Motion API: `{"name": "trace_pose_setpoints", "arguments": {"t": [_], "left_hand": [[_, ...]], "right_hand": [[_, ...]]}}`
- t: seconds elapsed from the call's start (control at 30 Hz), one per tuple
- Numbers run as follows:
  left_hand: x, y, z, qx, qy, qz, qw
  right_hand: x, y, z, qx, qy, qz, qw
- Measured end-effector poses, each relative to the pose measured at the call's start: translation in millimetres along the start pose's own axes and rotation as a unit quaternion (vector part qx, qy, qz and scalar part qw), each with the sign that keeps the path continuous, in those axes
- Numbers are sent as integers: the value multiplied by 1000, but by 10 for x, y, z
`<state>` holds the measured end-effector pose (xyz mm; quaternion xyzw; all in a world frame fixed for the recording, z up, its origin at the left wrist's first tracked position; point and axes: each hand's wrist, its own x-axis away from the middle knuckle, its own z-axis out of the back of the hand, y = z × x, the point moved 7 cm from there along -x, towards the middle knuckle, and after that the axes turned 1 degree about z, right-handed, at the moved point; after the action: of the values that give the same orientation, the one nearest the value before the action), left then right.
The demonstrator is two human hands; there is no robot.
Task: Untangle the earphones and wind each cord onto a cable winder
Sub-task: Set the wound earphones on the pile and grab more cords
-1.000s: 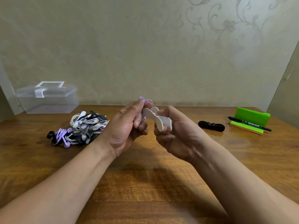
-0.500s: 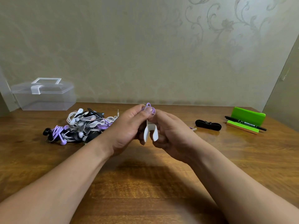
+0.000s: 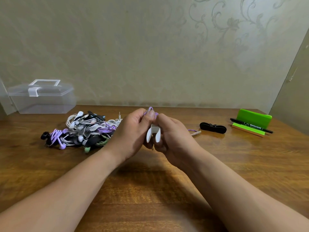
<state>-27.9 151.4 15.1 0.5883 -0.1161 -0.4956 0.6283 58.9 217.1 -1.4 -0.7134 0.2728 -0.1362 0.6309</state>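
A white cable winder (image 3: 153, 133) stands upright between my two hands above the table's middle, its forked end pointing down. My right hand (image 3: 173, 136) grips the winder from the right. My left hand (image 3: 133, 133) pinches a loop of purple earphone cord (image 3: 151, 110) at the winder's top. The cord's plug end (image 3: 194, 132) trails on the table to the right of my right hand. A tangled heap of white, black, purple and green earphones (image 3: 83, 129) lies to the left.
A clear plastic box with a lid (image 3: 41, 97) stands at the back left. A black cable winder (image 3: 213, 128) lies at the right. Further right, a green holder (image 3: 253, 120) with a black pen (image 3: 250, 125) sits on the wooden table (image 3: 150, 190).
The winder has turned from slanted to upright with its fork downward. My hands have closed together around it, and the purple loop sits at its top.
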Motion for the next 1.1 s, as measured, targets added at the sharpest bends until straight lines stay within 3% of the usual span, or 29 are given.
{"name": "trace_pose_setpoints", "arguments": {"t": [0.23,0.33,0.43,0.57,0.87,0.93,1.1], "left_hand": [[-40,19,21,-48,21,-12,999],[-42,-72,-20,40,-1,24,999],[-40,-97,-20,107,32,55,992],[-35,-58,18,158,72,54,983],[-47,16,61,105,66,-3,992],[-49,23,66,111,71,-14,991],[-58,25,122,217,65,10,974]], "right_hand": [[27,-28,-29,7,26,10,1000],[17,-13,57,125,94,47,987],[40,-14,88,199,122,70,970],[58,-28,39,182,120,81,972],[79,-64,40,121,119,76,983],[59,-82,21,76,86,66,991],[86,-170,-154,-56,-119,19,991]]}}
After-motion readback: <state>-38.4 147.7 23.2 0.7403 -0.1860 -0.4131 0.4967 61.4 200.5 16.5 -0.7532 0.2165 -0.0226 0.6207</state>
